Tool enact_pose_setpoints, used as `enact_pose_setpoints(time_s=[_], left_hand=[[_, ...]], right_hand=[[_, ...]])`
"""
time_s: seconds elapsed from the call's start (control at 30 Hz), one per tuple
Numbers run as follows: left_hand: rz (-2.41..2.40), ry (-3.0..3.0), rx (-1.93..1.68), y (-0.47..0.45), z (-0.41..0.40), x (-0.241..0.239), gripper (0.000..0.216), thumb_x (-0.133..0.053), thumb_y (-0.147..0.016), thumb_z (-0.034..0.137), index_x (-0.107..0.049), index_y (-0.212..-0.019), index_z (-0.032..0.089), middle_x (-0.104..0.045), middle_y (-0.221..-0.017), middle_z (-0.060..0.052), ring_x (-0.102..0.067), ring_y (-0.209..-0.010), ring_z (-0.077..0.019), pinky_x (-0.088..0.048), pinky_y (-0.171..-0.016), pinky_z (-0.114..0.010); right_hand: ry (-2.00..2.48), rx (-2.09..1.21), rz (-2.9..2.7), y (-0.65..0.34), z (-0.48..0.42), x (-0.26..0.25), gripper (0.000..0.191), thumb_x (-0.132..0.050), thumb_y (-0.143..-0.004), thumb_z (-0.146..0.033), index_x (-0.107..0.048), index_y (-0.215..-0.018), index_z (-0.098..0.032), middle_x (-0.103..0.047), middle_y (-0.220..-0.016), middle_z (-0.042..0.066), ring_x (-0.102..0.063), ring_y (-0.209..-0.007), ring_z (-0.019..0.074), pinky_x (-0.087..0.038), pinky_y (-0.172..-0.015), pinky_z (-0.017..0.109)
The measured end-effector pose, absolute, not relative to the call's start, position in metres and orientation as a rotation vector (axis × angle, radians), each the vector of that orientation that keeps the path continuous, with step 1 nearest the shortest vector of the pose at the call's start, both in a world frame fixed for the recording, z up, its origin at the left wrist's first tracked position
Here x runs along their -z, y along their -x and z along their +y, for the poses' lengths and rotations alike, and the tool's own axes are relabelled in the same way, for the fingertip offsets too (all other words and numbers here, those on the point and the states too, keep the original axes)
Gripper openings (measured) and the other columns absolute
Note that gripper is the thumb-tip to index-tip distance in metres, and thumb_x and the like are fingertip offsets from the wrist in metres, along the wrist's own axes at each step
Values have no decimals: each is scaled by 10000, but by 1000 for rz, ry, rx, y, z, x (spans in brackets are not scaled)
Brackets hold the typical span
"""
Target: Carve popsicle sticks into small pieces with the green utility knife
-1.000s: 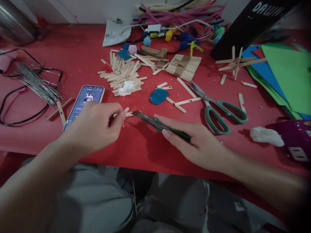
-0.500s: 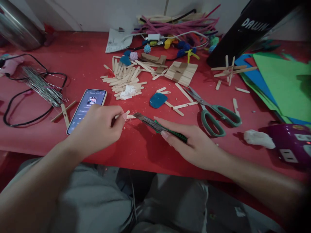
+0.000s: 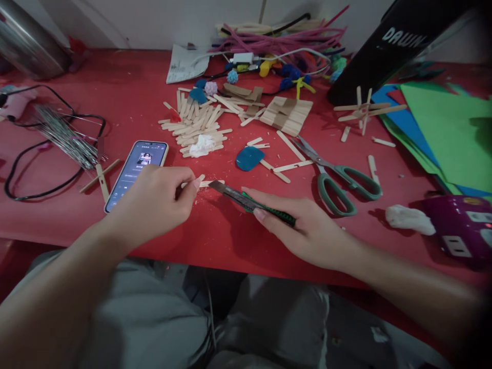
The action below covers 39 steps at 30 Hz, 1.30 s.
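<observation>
My left hand (image 3: 154,202) pinches one end of a short wooden craft stick (image 3: 209,183) that lies flat on the red table (image 3: 126,97). My right hand (image 3: 307,230) grips a green-handled utility knife (image 3: 253,202), index finger stretched along its body. The extended blade tip rests on the stick near its right end. Small wood chips lie around the cut spot.
A phone (image 3: 136,174) lies just left of my left hand. Green scissors (image 3: 338,177), a blue oval piece (image 3: 249,158), a pile of craft sticks (image 3: 196,125), a stick panel (image 3: 286,115), wires (image 3: 65,136), coloured paper (image 3: 449,128) and a purple box (image 3: 461,225) surround them.
The view shifted slightly a second ago. The knife blade has slid a little to the right along the stick; both hands stay in place.
</observation>
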State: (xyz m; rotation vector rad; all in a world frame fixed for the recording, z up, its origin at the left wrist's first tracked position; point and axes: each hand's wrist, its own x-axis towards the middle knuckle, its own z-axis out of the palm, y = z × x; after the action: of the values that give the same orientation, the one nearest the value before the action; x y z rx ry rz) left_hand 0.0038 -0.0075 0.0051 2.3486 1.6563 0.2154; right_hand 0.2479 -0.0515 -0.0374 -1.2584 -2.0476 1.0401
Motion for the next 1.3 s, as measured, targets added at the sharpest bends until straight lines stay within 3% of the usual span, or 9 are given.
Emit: enact_pose_setpoints(time_s=[0.2,1.3], left_hand=[[1594,-2376,-273,0,-6,-2,333,-475,-861,275,-433,-543,185,-353,-465,42,-311,-459,-83,-230,-513,-271],[1598,-2302,-212,-2,-4,-5,320,-441,-853,321,-592,-616,168,-386,-503,27,-294,-510,-93,-254,-523,-275]], right_hand=[[1258,-1041,-2030,-248,-50,39,443,-503,-972,-255,-553,-1407,-185,-615,-1368,17,-584,-1268,207,-475,-1085,320],[1270,-1027,-2034,-248,-51,39,444,-513,-966,-253,-561,-1399,-170,-618,-1362,30,-582,-1272,208,-465,-1089,316]])
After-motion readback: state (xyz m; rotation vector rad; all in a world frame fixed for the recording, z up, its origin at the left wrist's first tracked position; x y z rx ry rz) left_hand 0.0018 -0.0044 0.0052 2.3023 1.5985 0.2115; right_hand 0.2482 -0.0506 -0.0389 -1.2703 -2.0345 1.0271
